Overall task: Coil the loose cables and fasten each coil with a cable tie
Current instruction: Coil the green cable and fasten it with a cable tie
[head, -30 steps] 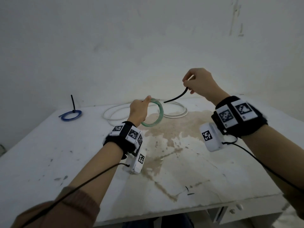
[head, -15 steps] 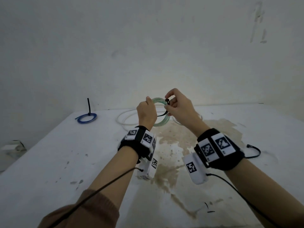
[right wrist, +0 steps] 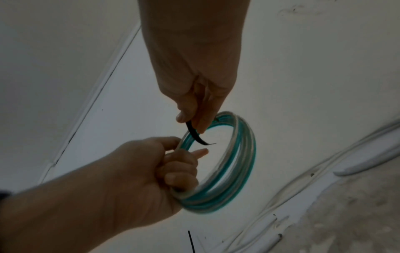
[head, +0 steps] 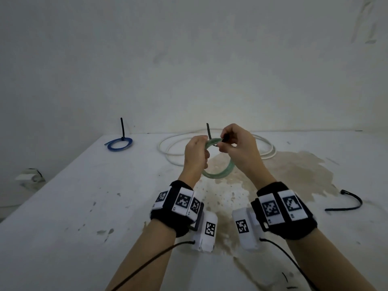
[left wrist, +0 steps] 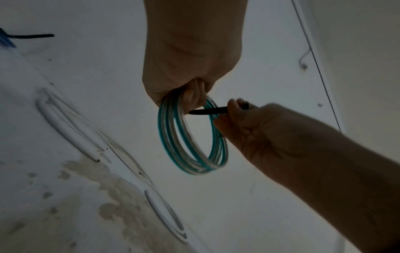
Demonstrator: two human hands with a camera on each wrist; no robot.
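Tying the green cable coil above the table
Left hand grips the raised coil; right hand pinches a black cable tie threaded through it.

a green and white coil hangs upright in the air at centre, a black cable tie threaded through its top. a white cable sprawls loose on the table at 12 o'clock; a tied blue coil lies flat at 10 o'clock, and a spare black tie at 3 o'clock.
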